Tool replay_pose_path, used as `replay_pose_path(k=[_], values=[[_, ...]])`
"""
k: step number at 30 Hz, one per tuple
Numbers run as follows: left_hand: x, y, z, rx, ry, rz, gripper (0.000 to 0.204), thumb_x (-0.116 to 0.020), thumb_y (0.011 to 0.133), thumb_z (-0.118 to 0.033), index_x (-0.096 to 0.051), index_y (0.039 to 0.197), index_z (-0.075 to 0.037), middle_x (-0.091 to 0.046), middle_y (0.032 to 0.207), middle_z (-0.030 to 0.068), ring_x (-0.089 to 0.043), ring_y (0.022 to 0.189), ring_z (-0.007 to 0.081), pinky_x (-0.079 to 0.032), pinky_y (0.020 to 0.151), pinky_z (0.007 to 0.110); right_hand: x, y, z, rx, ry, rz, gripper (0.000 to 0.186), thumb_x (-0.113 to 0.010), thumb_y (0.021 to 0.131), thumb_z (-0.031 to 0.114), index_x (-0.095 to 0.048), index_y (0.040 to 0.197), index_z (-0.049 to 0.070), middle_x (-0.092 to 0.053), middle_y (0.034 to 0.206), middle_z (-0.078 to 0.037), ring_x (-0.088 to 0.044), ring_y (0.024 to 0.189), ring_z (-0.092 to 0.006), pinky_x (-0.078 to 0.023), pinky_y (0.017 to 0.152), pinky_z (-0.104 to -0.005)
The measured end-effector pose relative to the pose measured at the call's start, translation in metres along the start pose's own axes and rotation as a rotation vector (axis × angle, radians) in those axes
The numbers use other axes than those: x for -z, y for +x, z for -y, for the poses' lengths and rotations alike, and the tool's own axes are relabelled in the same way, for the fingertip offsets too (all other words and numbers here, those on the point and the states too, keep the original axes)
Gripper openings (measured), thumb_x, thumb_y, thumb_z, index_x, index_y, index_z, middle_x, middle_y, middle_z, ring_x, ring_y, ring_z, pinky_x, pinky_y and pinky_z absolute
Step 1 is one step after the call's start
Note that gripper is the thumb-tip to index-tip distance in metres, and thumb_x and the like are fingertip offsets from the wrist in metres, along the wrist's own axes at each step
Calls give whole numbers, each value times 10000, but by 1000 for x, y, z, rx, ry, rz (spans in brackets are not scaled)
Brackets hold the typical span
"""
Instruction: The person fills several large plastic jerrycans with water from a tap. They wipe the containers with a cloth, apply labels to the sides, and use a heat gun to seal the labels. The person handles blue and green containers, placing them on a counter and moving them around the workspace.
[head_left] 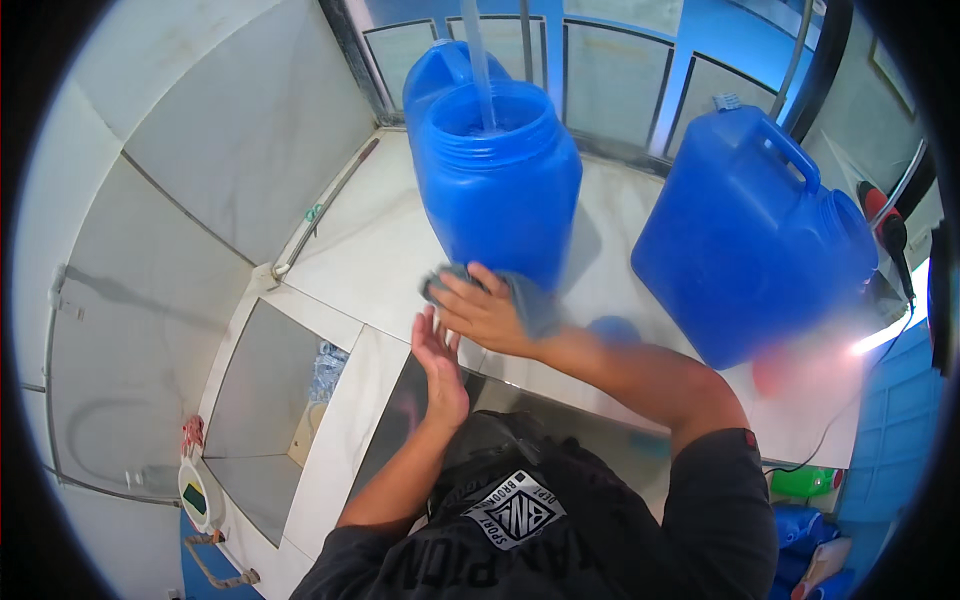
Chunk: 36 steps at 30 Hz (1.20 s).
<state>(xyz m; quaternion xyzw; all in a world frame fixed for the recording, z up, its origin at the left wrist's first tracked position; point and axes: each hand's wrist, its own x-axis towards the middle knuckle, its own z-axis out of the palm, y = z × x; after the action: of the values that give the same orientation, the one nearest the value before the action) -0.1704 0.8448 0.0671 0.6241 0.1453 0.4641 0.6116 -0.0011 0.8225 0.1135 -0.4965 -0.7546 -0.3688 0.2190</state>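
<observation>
A large blue jug [495, 200] stands upright on the white tiled counter [310, 250], its wide mouth open, with a clear pipe or stream of water running down into it. My right hand [480, 310] is closed on a grey-blue cloth [535, 300] just at the near bottom edge of that jug. Below and left of it, my left hand [440, 370] is open, palm turned inward, its fingertips close to the cloth. A small blue round object [615, 327], perhaps a cap, lies partly behind my right forearm.
A second blue jug [730, 230] with a handle is on the right, near a red-and-black tool [880, 215] with a cord and a blurred red object [770, 375]. Left are a tiled wall [170, 310], a thin pipe [320, 215] and a recessed basin [270, 380]. Blue containers [795, 535] sit low at right.
</observation>
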Motion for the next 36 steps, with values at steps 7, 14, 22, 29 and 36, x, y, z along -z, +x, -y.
replay_pose_path(k=[7, 14, 22, 29, 36], values=[[-51, 77, -68, -173, -93, 21, 889, -343, 1022, -625, 74, 1580, -74, -139, 1632, 146, -248, 1479, 296, -228, 1197, 440, 98, 69, -15, -300, 587, -150, 625, -610, 824, 22, -484, 1423, 143, -403, 1512, -220, -453, 1376, -359, -347, 1135, -526], [-54, 187, -65, -206, 13, -186, 567, -350, 1083, -418, -263, 1520, -67, -458, 1445, 146, -481, 1314, 238, -375, 1113, 394, 178, -65, -17, -811, 620, 9, 418, -527, 815, -104, -594, 1200, 44, -441, 1456, -184, -630, 1129, -330, -512, 965, -413], [36, 347, 25, 82, 230, -30, 500, -444, 1058, -377, -496, 1376, 5, -603, 1289, 160, -608, 1135, 214, -511, 922, 361, 171, -89, -61, -1047, 539, -80, 325, -537, 851, -75, -616, 1148, 31, -524, 1347, -154, -653, 1042, -254, -531, 916, -370], [28, 172, 114, 435, 53, -80, 437, -487, 1045, -361, -543, 1296, -8, -641, 1139, 138, -633, 998, 217, -538, 856, 350, 48, -76, -153, -1067, 552, -51, 321, -543, 898, -11, -605, 1205, 64, -591, 1257, -165, -651, 1066, -305, -524, 944, -367], [-35, 84, 45, 162, 73, -267, 632, -300, 1085, -492, -220, 1511, -32, -380, 1491, 170, -400, 1371, 270, -285, 1166, 411, -81, -76, -232, -1090, 565, 203, 423, -553, 929, 150, -570, 1346, 87, -619, 1261, -199, -623, 1145, -379, -501, 952, -430]])
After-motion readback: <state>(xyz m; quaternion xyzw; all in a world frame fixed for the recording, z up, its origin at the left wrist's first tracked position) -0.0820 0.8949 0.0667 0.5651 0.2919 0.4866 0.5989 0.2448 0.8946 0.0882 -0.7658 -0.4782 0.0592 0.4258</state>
